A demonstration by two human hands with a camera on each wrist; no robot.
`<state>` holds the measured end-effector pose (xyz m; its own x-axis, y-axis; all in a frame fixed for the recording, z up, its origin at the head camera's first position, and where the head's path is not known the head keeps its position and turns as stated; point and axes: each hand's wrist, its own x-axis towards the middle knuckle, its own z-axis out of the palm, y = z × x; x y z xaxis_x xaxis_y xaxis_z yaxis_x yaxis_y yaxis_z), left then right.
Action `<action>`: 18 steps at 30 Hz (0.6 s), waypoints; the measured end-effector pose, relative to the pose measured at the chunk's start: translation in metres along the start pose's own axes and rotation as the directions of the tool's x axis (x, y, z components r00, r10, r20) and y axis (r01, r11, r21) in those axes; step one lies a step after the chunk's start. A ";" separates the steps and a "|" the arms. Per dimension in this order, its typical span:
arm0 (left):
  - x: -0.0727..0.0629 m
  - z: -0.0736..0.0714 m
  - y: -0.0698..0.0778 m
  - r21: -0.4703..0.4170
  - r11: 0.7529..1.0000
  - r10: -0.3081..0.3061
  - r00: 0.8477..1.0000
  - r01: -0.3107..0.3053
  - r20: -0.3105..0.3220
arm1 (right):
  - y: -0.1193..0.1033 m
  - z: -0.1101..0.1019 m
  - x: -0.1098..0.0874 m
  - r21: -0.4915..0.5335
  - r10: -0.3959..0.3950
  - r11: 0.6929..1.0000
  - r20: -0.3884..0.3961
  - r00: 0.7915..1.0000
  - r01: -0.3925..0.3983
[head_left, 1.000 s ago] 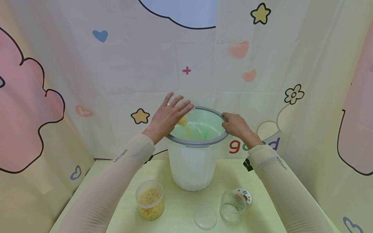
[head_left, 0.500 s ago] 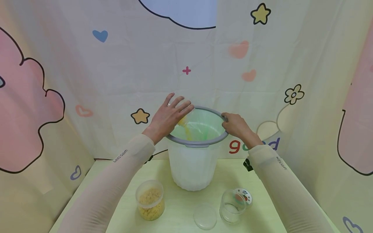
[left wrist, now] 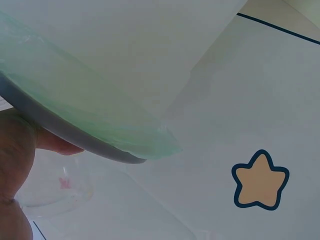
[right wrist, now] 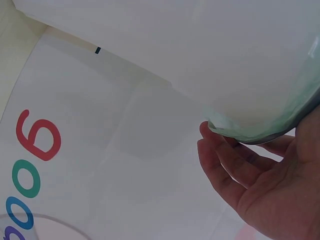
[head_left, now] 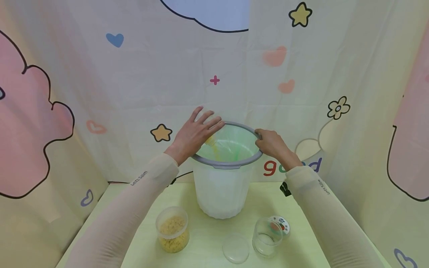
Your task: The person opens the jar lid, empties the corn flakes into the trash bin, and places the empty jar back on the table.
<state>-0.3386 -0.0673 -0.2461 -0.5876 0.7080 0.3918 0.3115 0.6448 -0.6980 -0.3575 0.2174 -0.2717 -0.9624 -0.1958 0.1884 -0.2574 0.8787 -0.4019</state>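
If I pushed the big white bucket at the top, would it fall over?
It might tip: the white bucket is tall, and its base looks narrower than its gray rim. The right hand gripping that rim could help steady it. The thin, wrinkled green bag would probably just flop.

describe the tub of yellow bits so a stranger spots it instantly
On the pale table, find the tall white bin with the grey rim. In the head view, a round open tub stands nearer the camera, to the left. Unlike the clear cup to the right, it holds yellowish bits.
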 end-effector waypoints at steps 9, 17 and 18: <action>0.001 -0.003 0.000 0.000 1.000 0.019 1.000 -0.019 0.002 | 0.000 0.000 0.000 0.003 0.009 1.000 0.003 1.000 -0.009; 0.000 -0.003 -0.001 0.023 0.999 0.038 0.999 -0.039 0.018 | 0.000 0.000 0.000 0.001 0.005 1.000 0.000 1.000 -0.005; 0.000 -0.004 -0.001 0.026 0.999 0.043 0.999 -0.044 0.022 | 0.000 0.000 0.000 0.001 0.005 1.000 -0.001 1.000 -0.005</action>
<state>-0.3364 -0.0666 -0.2431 -0.5897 0.7288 0.3480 0.3172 0.6053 -0.7301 -0.3575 0.2169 -0.2718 -0.9635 -0.1911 0.1873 -0.2528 0.8794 -0.4034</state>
